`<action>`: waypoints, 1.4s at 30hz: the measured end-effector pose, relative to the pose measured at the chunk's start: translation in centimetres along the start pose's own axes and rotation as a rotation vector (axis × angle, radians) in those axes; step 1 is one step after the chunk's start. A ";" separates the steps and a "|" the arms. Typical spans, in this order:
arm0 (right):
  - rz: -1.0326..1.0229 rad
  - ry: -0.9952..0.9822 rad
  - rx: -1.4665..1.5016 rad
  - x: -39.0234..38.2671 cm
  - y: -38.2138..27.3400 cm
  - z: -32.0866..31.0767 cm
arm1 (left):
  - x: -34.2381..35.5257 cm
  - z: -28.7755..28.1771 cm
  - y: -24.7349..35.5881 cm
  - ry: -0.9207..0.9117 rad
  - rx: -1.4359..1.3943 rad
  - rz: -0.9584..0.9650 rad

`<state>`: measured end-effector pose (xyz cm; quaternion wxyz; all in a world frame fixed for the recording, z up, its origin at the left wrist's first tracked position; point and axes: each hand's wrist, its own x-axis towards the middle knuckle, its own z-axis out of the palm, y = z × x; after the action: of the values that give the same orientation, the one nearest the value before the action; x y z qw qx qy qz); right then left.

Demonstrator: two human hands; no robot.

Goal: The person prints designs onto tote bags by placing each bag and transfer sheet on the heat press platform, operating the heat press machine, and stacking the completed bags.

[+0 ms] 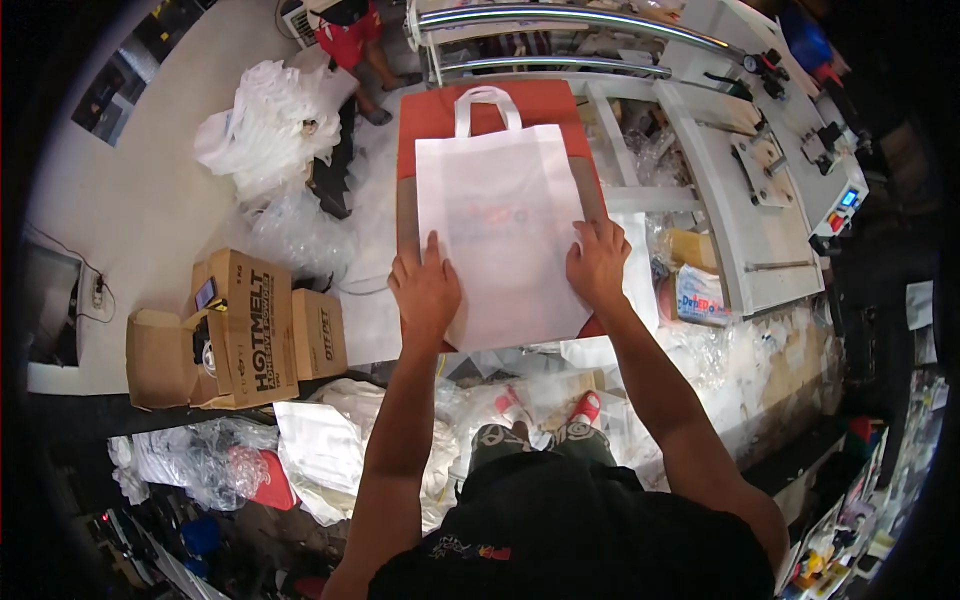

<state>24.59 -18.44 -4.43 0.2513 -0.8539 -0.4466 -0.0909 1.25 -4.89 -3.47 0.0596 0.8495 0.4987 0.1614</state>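
Note:
A white tote bag (pixel 495 260) lies flat, handles up, on a red board (pixel 420 110) with grey-brown side areas. A faint coloured print shows through its upper middle. My left hand (pixel 425 290) rests at the bag's left side, fingers spread over it, thumb along its face. My right hand (pixel 600 260) lies at the right edge, fingers apart and slightly bent, touching bag and board. Both forearms reach up from the lower edge.
A press machine (pixel 775 200) with a steel roller (pixel 580 28) stands behind and right. A person in red shorts (pixel 350 30) stands top left, near piled white bags (pixel 270 120). Cardboard boxes (pixel 230 360) sit left. Plastic wrapping (pixel 200 470) and printed packs (pixel 700 295) lie around.

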 end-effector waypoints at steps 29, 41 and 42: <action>-0.062 -0.355 -0.024 -14.3 59.3 15.8 | -39.2 8.4 -4.3 -0.737 0.067 -0.492; 0.039 -0.406 0.064 -14.5 58.0 8.1 | -30.7 15.3 13.7 -0.925 -0.365 -0.317; 0.048 -0.406 0.078 -14.9 56.0 6.3 | -29.9 15.2 14.3 -0.871 -0.402 -0.222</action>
<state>60.72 -52.54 -34.97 0.1913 -0.8546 -0.4709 0.1064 4.65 -36.93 -20.40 0.4422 0.7514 0.4741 -0.1231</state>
